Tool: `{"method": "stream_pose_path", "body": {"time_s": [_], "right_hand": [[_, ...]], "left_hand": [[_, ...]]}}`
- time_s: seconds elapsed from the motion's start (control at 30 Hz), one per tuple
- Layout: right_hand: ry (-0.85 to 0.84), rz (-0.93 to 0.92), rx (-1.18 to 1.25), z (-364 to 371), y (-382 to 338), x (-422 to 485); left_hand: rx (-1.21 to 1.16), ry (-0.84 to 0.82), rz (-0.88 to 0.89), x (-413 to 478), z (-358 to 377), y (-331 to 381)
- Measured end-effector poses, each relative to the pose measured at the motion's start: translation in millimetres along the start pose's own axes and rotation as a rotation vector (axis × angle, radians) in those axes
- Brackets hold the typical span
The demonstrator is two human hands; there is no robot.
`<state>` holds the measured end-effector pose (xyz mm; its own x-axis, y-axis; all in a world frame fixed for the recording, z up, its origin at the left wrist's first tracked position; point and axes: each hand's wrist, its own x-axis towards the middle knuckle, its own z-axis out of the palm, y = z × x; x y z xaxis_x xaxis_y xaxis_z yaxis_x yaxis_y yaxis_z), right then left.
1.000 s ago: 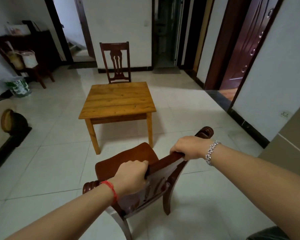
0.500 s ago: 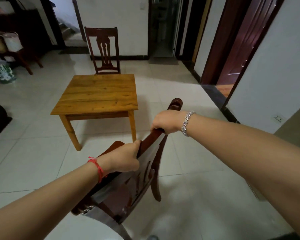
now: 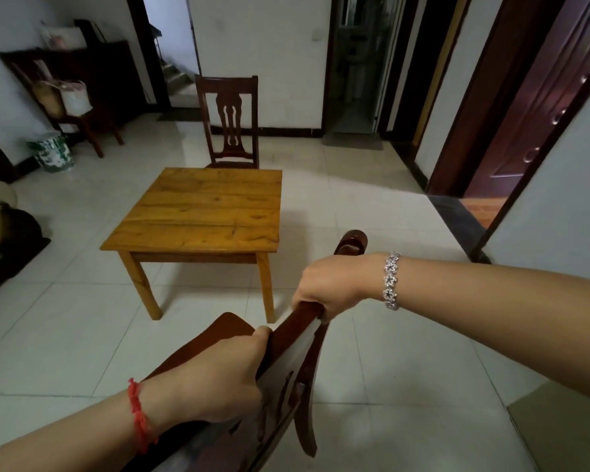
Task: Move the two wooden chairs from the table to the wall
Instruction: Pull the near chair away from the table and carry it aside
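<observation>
A dark wooden chair (image 3: 288, 349) hangs tilted in front of me, off to the near right of the low wooden table (image 3: 201, 212). My left hand (image 3: 218, 379) grips the lower part of its top rail and my right hand (image 3: 331, 284) grips the upper part, near the rail's carved end. Its seat shows past my left hand; most of its legs are hidden. A second dark wooden chair (image 3: 230, 120) stands upright at the table's far side, facing me.
A white wall (image 3: 559, 185) with a dark baseboard runs along the right, beside an open reddish door (image 3: 525, 107). A green-and-white bucket (image 3: 50, 151) and a stool with bags (image 3: 72, 103) stand at the left. Pale tiled floor lies around the table.
The chair has swung from nearly level to steeply tilted, its right end raised. My view panned left, then back right, and the table sits a little farther off.
</observation>
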<state>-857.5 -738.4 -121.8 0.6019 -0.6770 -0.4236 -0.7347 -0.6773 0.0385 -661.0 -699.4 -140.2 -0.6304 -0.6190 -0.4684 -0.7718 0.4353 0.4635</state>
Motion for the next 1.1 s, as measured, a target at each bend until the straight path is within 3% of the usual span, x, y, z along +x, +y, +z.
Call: {"method": "stream_pose_path", "body": {"time_s": [0.27,0.53,0.8,1.1], "right_hand": [[0.144,-0.192,-0.095,47.4,99.0,-41.0],[0.185,-0.381,-0.155,85.8,212.1,-83.1],[0.143,-0.351,-0.164,108.7,306.6,-111.3],[0.134,-0.287,-0.189,139.7,390.7,-144.3]], "left_hand": [[0.014,-0.005,-0.171,80.7,13.4,83.3],[-0.069,0.042,-0.346,167.5,24.3,196.2],[-0.083,0.161,-0.352,250.7,22.0,268.9],[-0.041,0.16,-0.312,335.4,16.5,321.3]]}}
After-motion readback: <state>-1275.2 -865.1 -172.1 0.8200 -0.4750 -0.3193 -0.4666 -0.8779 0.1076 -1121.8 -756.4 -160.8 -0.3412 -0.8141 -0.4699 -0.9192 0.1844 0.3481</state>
